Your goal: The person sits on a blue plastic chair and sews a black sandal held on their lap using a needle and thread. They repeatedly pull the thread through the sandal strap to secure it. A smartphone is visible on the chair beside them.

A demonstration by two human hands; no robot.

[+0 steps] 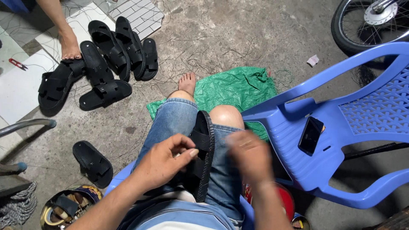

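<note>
Black sandal point(203, 153) behind blurred right hand point(249, 155)

Left hand point(164, 159) pinching; right hand point(251, 155) blurred.

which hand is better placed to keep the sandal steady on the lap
Left, probably. The left hand already pinches the strap of the black sandal standing on edge between the knees. The right hand is motion-blurred beside it, grip unclear.

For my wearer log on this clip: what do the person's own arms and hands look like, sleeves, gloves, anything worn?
Both forearms are bare, with no sleeve in view. The left hand has no glove, ring or watch that shows. The right hand is motion-blurred; no glove shows, and finer detail cannot be made out.
</note>
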